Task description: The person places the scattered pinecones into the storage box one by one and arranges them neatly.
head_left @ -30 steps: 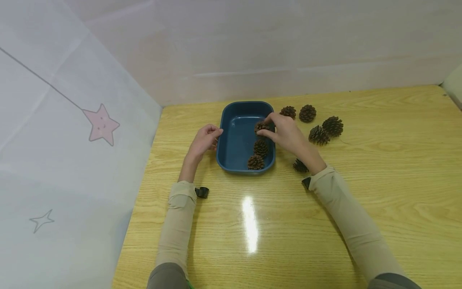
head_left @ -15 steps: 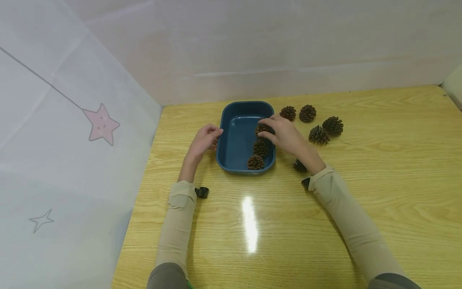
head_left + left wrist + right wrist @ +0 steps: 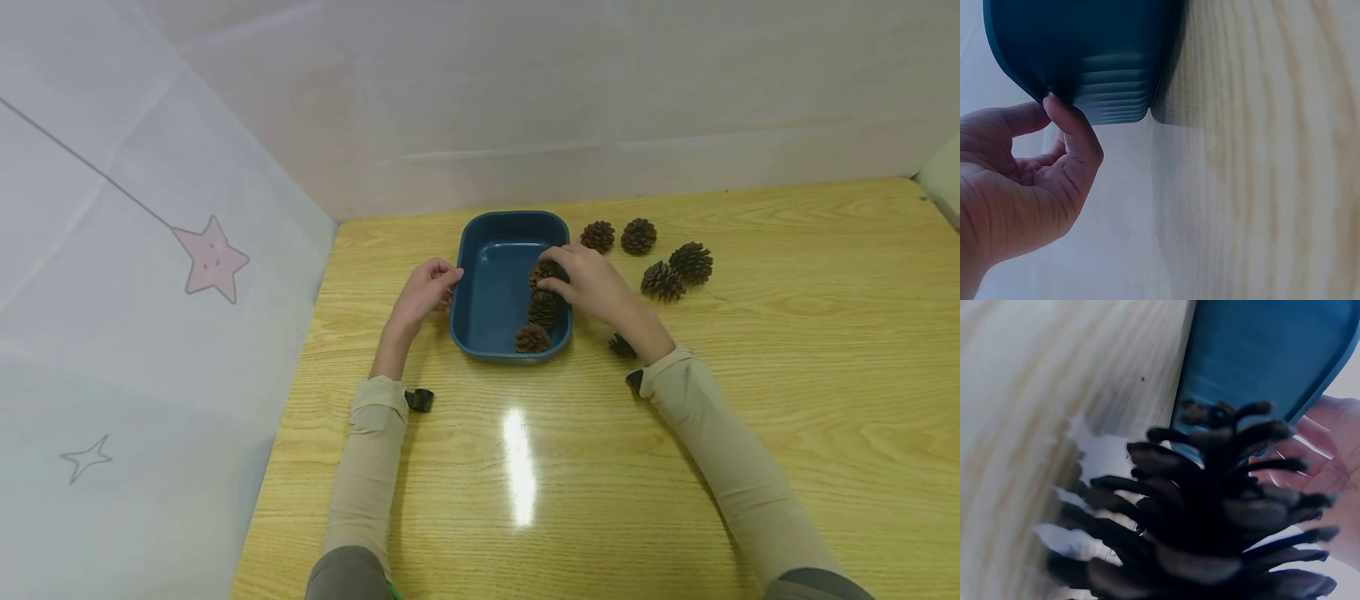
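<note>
A dark blue rectangular tub [image 3: 491, 287] stands on the table. On its left rim, my left hand [image 3: 426, 292] pinches the edge between thumb and finger, which the left wrist view shows close up. Reaching over the right rim, my right hand [image 3: 592, 279] holds a pine cone [image 3: 538, 273] inside the tub, partly hidden by the fingers. Just nearer in the tub lie a second pine cone [image 3: 542, 309] and a third pine cone [image 3: 532, 338], in a row along the right wall. In the right wrist view a loose pine cone [image 3: 1204, 519] covers much of the right hand.
Right of the tub, several pine cones lie on the wooden table [image 3: 787, 375]: one pine cone [image 3: 597, 236] near the rim, another pine cone [image 3: 639, 237], a touching pair with the pine cone [image 3: 692, 263], and a pine cone [image 3: 622, 345] by the right wrist. Paper-covered walls [image 3: 487, 100] rise behind and left.
My right hand has shifted slightly toward me along the right wall with its pine cone, and the middle cone has turned a little. The left hand has stayed at the rim.
</note>
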Motion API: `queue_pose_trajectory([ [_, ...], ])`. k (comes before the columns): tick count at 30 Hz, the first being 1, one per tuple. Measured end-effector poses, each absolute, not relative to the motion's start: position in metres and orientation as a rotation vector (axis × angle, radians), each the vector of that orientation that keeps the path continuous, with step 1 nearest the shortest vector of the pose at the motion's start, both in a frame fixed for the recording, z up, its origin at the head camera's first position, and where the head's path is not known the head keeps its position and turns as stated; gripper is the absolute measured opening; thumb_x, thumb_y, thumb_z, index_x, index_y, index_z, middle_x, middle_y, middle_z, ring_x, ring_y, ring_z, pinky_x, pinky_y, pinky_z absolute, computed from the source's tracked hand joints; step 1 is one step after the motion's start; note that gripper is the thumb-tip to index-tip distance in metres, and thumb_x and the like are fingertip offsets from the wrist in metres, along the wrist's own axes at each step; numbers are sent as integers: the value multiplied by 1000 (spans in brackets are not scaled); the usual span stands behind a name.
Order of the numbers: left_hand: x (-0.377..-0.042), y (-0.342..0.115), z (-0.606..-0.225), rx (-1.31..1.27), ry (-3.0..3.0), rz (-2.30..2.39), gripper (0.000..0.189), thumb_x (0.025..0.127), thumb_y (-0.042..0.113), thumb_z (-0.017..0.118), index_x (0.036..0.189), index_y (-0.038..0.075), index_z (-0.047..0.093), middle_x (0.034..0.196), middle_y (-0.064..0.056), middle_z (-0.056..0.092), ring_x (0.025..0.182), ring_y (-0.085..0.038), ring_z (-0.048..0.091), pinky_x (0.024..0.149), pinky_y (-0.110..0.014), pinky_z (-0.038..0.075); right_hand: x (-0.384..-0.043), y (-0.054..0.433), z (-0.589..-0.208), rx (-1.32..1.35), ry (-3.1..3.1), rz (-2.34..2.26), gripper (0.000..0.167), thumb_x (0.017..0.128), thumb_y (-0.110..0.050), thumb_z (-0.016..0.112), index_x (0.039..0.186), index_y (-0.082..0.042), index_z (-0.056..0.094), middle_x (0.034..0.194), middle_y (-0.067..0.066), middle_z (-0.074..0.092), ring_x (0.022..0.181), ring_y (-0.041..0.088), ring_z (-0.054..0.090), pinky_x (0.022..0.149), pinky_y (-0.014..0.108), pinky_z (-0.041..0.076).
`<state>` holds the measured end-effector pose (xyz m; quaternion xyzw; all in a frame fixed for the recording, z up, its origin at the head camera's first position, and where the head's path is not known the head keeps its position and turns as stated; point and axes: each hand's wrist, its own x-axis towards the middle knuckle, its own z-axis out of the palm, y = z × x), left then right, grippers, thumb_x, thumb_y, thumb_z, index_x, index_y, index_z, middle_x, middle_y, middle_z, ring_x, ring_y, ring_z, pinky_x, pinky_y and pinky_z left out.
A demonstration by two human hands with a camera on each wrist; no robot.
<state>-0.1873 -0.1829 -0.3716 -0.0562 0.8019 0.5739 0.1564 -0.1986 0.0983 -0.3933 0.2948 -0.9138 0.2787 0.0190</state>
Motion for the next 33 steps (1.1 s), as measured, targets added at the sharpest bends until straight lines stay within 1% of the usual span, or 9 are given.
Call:
queue_pose_trajectory([
  [3, -191, -184, -378, -174, 2298, 1625, 35, 109, 19, 55, 127, -11, 56, 91, -10, 55, 76, -25, 55, 79, -47, 52, -198, 97, -392, 910, -2869, 869, 40, 100, -18, 72, 132, 2, 63, 128, 24, 65, 113, 38, 63, 93, 51, 52],
  [5, -197, -186, -388, -178, 2297, 1628, 35, 109, 20, 55, 127, -10, 56, 91, -9, 55, 76, -25, 55, 78, -47, 53, -198, 96, -392, 916, -2887, 859, 39, 101, -19, 71, 133, 2, 62, 129, 24, 64, 114, 39, 63, 93, 51, 52],
  [7, -201, -189, -396, -180, 2293, 1639, 35, 109, 22, 56, 127, -8, 57, 92, -8, 55, 75, -24, 55, 77, -47, 53, -198, 95, -392, 929, -2893, 841, 39, 101, -18, 71, 133, 3, 62, 128, 24, 65, 112, 39, 64, 91, 50, 54],
  [12, -205, -193, -407, -164, 2302, 1668, 37, 107, 29, 60, 124, -3, 59, 92, -6, 56, 72, -18, 55, 74, -42, 53, -198, 93, -395, 962, -2857, 793, 32, 101, -17, 71, 124, 4, 66, 114, 23, 70, 95, 36, 67, 79, 47, 55],
  [14, -204, -194, -409, -150, 2311, 1675, 37, 107, 31, 61, 122, -3, 59, 92, -6, 56, 71, -17, 55, 71, -39, 52, -197, 92, -395, 968, -2838, 790, 27, 100, -16, 72, 119, 3, 68, 108, 21, 71, 90, 34, 67, 76, 46, 54],
  [17, -203, -194, -410, -132, 2323, 1684, 36, 106, 31, 62, 119, -2, 59, 91, -7, 56, 71, -18, 54, 67, -35, 52, -197, 91, -396, 979, -2822, 797, 22, 99, -14, 73, 114, 2, 69, 104, 19, 72, 88, 32, 67, 75, 45, 55],
  [20, -202, -194, -411, -125, 2330, 1691, 34, 107, 31, 61, 117, -1, 60, 91, -7, 56, 72, -20, 54, 65, -33, 51, -197, 91, -395, 988, -2826, 812, 23, 99, -14, 73, 114, 3, 69, 104, 19, 72, 88, 32, 67, 76, 45, 55],
  [27, -202, -195, -412, -121, 2342, 1693, 28, 106, 29, 61, 114, 2, 61, 90, -6, 57, 70, -18, 55, 65, -32, 52, -196, 96, -389, 943, -2821, 879, 33, 101, -14, 71, 126, 6, 64, 117, 24, 68, 102, 37, 66, 86, 49, 54],
  [33, -203, -195, -412, -125, 2332, 1699, 27, 106, 30, 62, 113, 3, 61, 89, -6, 57, 69, -17, 55, 64, -32, 52, -195, 112, -374, 885, -2813, 904, 33, 100, -13, 71, 127, 6, 63, 121, 26, 67, 110, 41, 63, 92, 52, 52],
])
